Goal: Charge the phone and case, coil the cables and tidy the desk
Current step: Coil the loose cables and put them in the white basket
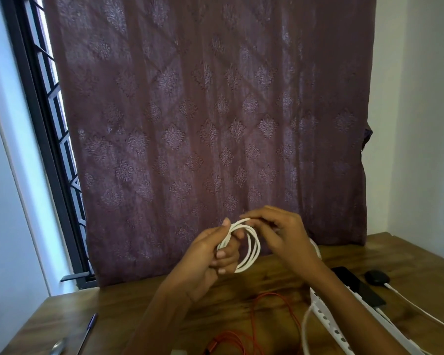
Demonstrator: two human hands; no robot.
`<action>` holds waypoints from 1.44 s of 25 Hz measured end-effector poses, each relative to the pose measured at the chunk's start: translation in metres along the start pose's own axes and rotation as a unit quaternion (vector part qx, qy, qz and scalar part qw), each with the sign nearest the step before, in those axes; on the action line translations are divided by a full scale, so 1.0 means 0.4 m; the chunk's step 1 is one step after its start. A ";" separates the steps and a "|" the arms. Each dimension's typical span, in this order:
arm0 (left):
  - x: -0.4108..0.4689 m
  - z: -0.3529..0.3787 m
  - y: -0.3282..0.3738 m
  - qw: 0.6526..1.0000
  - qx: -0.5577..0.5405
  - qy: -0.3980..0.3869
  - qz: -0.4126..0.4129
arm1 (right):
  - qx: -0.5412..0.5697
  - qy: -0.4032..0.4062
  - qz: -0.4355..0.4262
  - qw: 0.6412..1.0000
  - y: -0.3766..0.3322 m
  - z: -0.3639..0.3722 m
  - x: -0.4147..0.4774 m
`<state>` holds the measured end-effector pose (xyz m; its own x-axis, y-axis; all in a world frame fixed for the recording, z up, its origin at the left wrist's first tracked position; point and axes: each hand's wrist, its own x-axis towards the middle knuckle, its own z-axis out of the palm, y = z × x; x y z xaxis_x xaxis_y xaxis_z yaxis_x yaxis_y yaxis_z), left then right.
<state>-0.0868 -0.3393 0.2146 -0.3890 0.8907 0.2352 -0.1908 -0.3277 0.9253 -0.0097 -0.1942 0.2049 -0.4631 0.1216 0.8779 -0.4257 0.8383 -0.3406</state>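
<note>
1. The dark brown wood-grain surface (241,290) fills the lower part of the view, with pale walls on the left and right.
2. One mauve curtain with a woven diamond motif (210,119) hangs behind the surface and covers most of the window; one dark metal window grille (49,103) shows at its left edge.
3. Two hands are raised above the surface in front of the curtain. The left hand (210,260) is closed around one side of the coiled white cable (249,247), thumb on top and fingers curled under it.
4. The right hand (280,231) pinches the top of the same coil between thumb and fingertips. The coil shows several loops, held clear of the surface.
5. One loose orange cable (267,308) lies on the surface beneath the forearms.
6. One white power strip (328,326) lies at the lower right, partly hidden by the right forearm.
7. One black phone (359,285) lies flat just beside the strip, with one small black rounded case (376,277) near it; a thin white cable (420,310) runs from the case.
8. One purple pen (89,329) and one metal spoon (58,347) lie at the lower left.
</note>
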 end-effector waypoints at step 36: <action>0.038 -0.060 -0.133 0.951 -0.054 0.275 0.131 | 0.339 0.033 0.446 0.828 -0.062 0.117 -0.076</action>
<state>-0.1041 -0.3159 0.1620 -0.8431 0.4836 0.2353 -0.1018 -0.5731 0.8132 -0.0214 -0.2437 0.1711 -0.7942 0.5791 0.1842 -0.2865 -0.0895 -0.9539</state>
